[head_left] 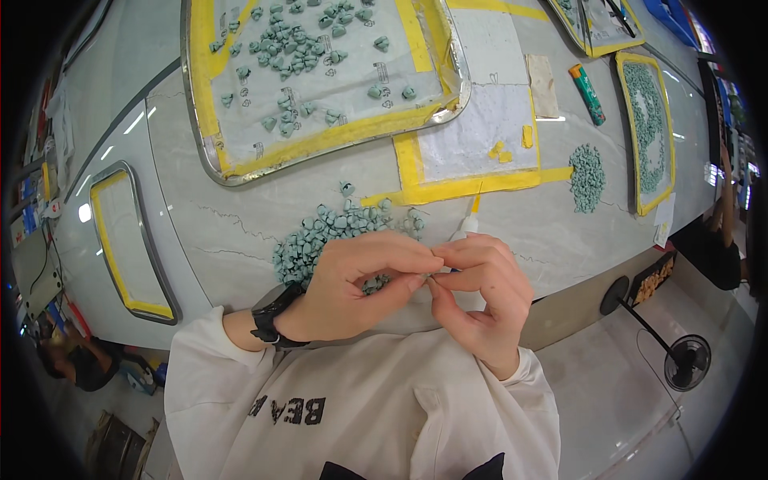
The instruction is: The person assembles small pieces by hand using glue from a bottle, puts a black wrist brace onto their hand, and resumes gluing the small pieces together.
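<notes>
My left hand (352, 276), with a black watch (276, 314) on its wrist, meets my right hand (492, 292) fingertip to fingertip near the table's front edge. Both are closed in a pinch around something tiny and greyish, mostly hidden by the fingers. Just beyond my left hand lies a heap of small blue-green bud-shaped pieces (308, 244), partly covered by that hand. A white squeeze bottle (470, 223) with a yellow tip shows behind my right hand, its lower part hidden.
A large metal tray (210, 156) edged with yellow tape holds scattered blue-green pieces. Right of it are a taped white sheet (472, 144), a green-orange tube (588, 94), a pile of smaller pieces (588, 178) and a narrow tray (670, 148). Another tray (164, 308) lies left.
</notes>
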A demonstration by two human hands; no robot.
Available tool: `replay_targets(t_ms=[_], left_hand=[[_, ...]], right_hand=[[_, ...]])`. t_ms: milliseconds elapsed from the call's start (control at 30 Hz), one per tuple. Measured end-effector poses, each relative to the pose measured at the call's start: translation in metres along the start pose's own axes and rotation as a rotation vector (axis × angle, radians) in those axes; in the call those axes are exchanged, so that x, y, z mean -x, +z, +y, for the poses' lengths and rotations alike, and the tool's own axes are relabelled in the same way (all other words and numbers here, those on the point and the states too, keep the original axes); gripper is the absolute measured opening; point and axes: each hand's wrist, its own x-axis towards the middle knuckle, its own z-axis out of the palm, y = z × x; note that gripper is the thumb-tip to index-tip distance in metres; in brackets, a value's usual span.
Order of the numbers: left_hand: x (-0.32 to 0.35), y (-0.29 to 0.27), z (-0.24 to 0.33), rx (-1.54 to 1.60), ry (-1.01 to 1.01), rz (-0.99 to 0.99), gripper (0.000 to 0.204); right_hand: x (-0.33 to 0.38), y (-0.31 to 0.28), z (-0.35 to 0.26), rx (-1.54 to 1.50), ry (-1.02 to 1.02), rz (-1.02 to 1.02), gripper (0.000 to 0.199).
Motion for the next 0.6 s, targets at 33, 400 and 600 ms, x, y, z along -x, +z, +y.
replay_targets(t_ms=[33,400,600], left_hand=[[0.001,0.001,-0.002,-0.004,0.004,0.018,0.029],[-0.003,0.001,0.011,-0.218,0.206,0.035,0.024],[-0.003,-0.006,-0.002,-0.208,0.203,0.074,0.022]], right_hand=[[0.002,0.003,0.001,0.013,0.002,0.024,0.025],[0.005,0.014,-0.01,0.138,-0.096,0.177,0.024],[-0.001,0.016,-0.006,0.127,-0.078,0.115,0.022]])
